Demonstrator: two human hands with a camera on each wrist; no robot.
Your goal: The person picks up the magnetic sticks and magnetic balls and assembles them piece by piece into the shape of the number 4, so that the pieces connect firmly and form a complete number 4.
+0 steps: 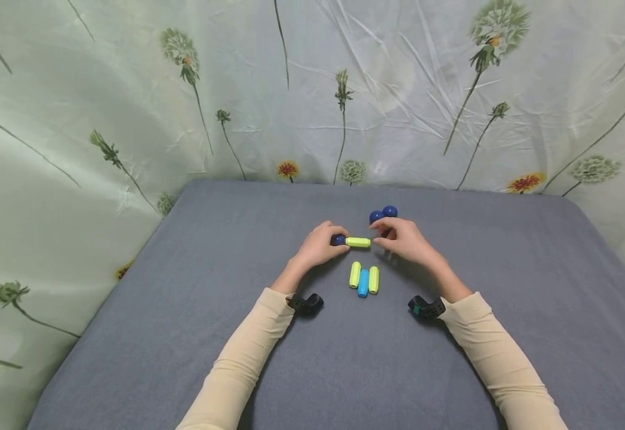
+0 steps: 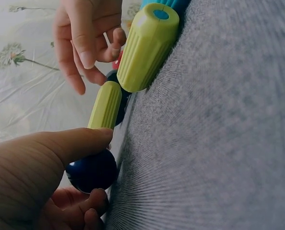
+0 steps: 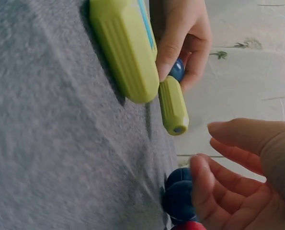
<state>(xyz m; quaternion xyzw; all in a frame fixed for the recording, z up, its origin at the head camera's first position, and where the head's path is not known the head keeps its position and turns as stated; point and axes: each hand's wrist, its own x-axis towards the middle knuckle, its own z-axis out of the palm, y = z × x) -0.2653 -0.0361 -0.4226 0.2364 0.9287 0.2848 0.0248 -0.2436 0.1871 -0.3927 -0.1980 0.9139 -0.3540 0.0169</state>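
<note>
My left hand pinches a dark blue ball between thumb and fingers. A yellow-green ribbed rod points out from that ball to the right, its inner end at the thumb tip. Facing the rod's free end is my right hand, fingers bent loosely with nothing between them. Behind the right fingers sit two dark blue balls on the grey surface. Part of a red ball shows beside them in the right wrist view, mostly hidden by the fingers.
Nearer than the hands, a blue rod lies between two yellow-green rods, roughly side by side. The grey cloth-covered table ends at the back against a pale flower-print curtain.
</note>
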